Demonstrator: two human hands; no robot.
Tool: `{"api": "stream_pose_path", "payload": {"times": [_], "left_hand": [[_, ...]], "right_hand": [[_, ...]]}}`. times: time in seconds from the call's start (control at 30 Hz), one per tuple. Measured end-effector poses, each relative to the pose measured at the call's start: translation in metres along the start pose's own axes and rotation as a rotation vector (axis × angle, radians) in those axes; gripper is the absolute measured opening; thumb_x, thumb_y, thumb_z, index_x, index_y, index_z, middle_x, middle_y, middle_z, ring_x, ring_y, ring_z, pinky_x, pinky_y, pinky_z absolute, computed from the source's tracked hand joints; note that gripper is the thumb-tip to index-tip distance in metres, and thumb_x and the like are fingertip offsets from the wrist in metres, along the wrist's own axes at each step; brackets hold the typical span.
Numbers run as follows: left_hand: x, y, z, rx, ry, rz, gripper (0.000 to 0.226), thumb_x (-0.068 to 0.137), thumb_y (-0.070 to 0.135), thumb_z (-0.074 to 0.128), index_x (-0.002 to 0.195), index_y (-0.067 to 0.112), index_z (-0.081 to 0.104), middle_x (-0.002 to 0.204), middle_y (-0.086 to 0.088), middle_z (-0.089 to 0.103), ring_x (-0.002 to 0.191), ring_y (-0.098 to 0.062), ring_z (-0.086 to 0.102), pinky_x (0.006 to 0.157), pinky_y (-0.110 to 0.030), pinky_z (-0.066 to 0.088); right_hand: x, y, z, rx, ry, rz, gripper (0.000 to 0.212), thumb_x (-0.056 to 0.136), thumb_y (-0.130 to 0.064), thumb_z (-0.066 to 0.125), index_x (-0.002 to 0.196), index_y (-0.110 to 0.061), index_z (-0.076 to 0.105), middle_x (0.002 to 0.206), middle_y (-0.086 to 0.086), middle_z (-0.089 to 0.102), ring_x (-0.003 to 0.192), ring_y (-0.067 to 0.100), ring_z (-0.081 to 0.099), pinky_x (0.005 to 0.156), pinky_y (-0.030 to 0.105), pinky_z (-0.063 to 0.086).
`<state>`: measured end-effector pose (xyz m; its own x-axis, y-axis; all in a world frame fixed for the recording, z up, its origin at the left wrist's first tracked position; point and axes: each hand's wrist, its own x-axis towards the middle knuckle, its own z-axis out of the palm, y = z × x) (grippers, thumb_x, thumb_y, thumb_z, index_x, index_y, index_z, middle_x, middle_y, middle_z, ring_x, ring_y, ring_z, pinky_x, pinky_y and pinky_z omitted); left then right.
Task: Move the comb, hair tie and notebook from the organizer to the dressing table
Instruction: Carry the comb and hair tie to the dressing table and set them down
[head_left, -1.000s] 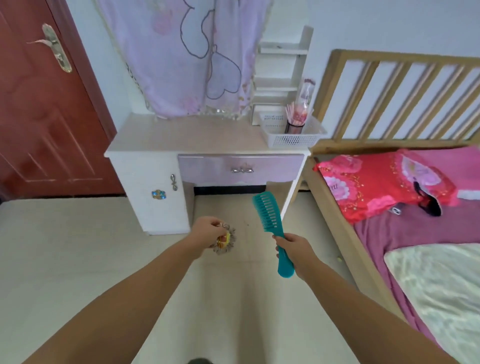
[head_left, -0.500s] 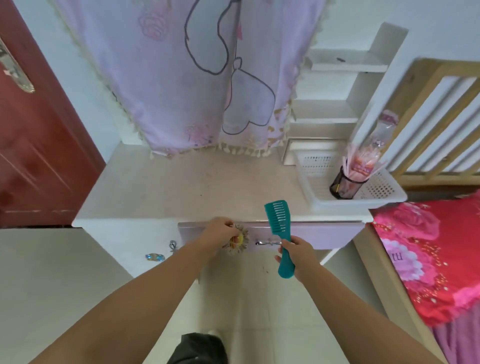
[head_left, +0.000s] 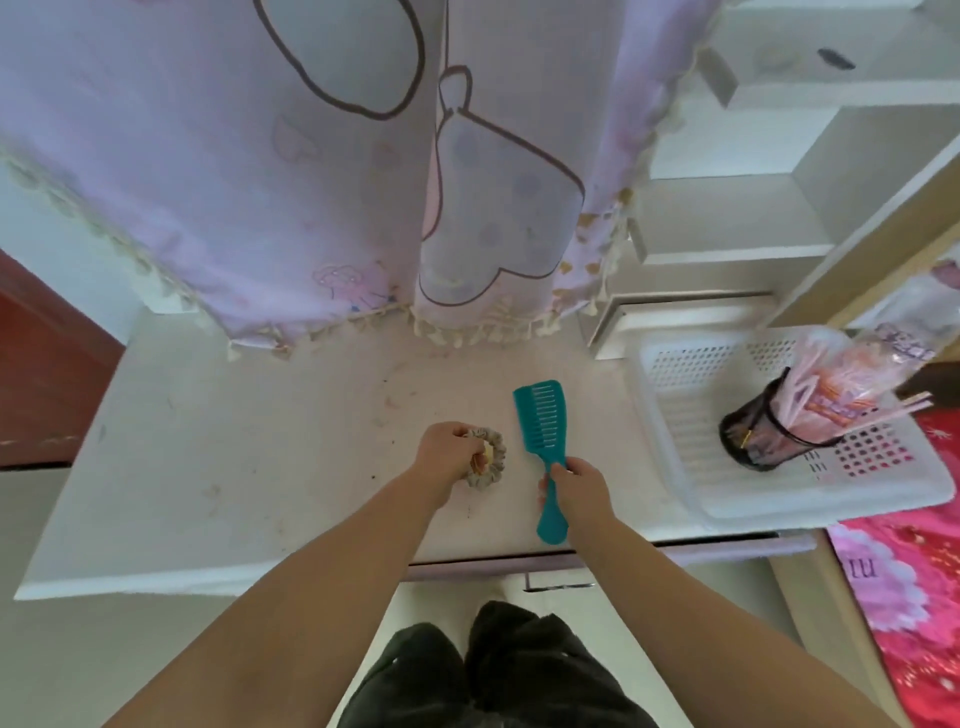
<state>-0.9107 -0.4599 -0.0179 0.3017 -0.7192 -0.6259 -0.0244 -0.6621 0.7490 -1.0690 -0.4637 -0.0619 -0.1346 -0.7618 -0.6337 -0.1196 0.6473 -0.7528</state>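
My left hand (head_left: 445, 457) is closed on a grey ruffled hair tie (head_left: 485, 459) with a yellow bit in its middle, low over the middle of the white dressing table (head_left: 234, 457). Just to its right, my right hand (head_left: 574, 486) grips the handle of a teal wide-tooth comb (head_left: 540, 423), whose teeth point away from me over the tabletop. I cannot tell whether the tie or the comb touches the surface. No notebook is in view.
A white perforated basket (head_left: 670, 415) stands on the table's right end and holds a dark mesh cup (head_left: 763, 436) of pink sticks. A lilac fringed cloth (head_left: 363, 182) hangs over the table's back. White shelves (head_left: 737, 218) rise at the right rear; pink bedding (head_left: 914, 597) lies at the right.
I have come up close to the dressing table. Both hands moved forward from below the drawer to over the tabletop, still holding the hair tie and the comb.
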Motion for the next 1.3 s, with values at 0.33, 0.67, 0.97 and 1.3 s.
{"api": "stream_pose_path", "payload": {"times": [0.33,0.67,0.97,1.3], "left_hand": [[0.04,-0.001,-0.007,0.551,0.009,0.153,0.032,0.08,0.013,0.055,0.109,0.003,0.064,0.105,-0.014,0.062,0.095,-0.031,0.059,0.079,-0.033,0.045],[0.046,0.0,-0.028,0.716,-0.126,0.222,0.044,0.083,0.01,0.051,0.127,0.013,0.05,0.126,-0.015,0.046,0.108,-0.03,0.052,0.086,-0.032,0.045],[0.041,0.013,-0.023,0.86,-0.234,0.484,0.034,0.086,0.015,0.05,0.12,0.011,0.053,0.12,-0.016,0.048,0.112,-0.032,0.049,0.093,-0.039,0.045],[-0.054,-0.019,0.059,1.176,-0.549,1.428,0.048,0.087,0.029,0.043,0.13,0.008,0.046,0.123,-0.015,0.057,0.115,-0.034,0.051,0.098,-0.045,0.039]], "right_hand": [[0.02,-0.008,-0.018,-0.135,0.185,0.063,0.023,0.088,-0.009,0.042,0.068,-0.004,0.052,0.064,0.012,0.044,0.056,0.023,0.039,0.055,0.031,0.032],[0.036,-0.021,-0.035,-0.611,0.268,-0.097,0.029,0.091,-0.01,0.038,0.114,-0.007,0.056,0.103,0.019,0.061,0.084,0.032,0.056,0.069,0.034,0.041],[0.002,-0.019,-0.037,-0.638,0.382,-0.164,0.036,0.094,-0.023,0.045,0.128,-0.01,0.047,0.128,0.019,0.048,0.114,0.033,0.048,0.097,0.047,0.043],[-0.164,0.104,-0.049,-0.843,0.752,-0.017,0.049,0.093,-0.048,0.026,0.135,-0.025,0.036,0.14,0.003,0.043,0.129,0.025,0.037,0.105,0.046,0.031]]}}
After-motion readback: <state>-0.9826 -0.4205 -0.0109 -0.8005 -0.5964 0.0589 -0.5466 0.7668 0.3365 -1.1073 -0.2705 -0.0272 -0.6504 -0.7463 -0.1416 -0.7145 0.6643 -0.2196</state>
